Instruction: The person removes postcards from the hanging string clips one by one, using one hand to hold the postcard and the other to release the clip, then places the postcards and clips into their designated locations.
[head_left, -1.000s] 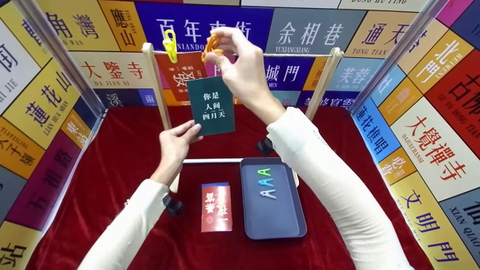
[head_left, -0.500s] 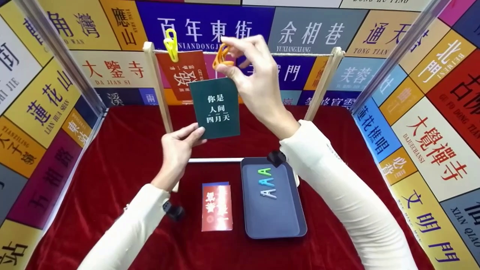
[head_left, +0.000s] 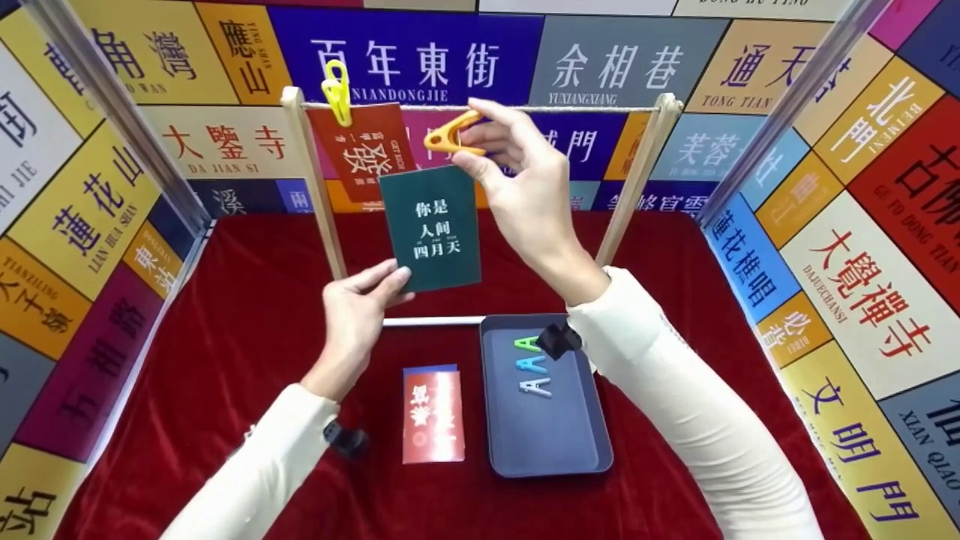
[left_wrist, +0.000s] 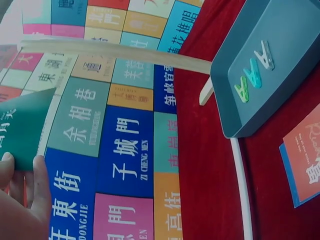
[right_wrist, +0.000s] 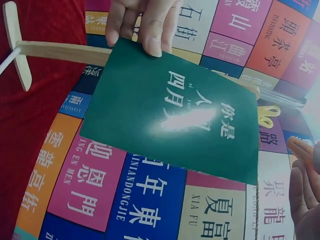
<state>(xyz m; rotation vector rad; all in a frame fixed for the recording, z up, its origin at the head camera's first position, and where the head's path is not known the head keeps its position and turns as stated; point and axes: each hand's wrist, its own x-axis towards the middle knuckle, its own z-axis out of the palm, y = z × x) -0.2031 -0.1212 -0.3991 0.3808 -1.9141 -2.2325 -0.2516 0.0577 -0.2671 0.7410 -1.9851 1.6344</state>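
My left hand (head_left: 356,307) pinches a dark green card (head_left: 431,259) with white characters by its lower left corner, holding it upright in front of the rack. Between thumb and fingers, my right hand (head_left: 525,180) grips an orange clothespin (head_left: 452,135) just above the card's upper right corner. Behind them a rope (head_left: 592,110) runs between two wooden posts. A yellow clothespin (head_left: 337,94) fastens a red card (head_left: 364,146) at the rope's left end. The right wrist view shows the green card (right_wrist: 170,115) face on, with glare across its lettering.
On the red cloth, a dark grey tray (head_left: 547,442) holds a green clothespin (head_left: 527,344), a blue clothespin (head_left: 532,364) and a grey clothespin (head_left: 535,387). Left of it lies a red card (head_left: 433,427) over a blue one. Wooden posts (head_left: 637,180) stand behind.
My right hand has drawn back from the rope, lower and to the right, with the orange clothespin now spread apart. The green card in my left hand has come down and slightly right.
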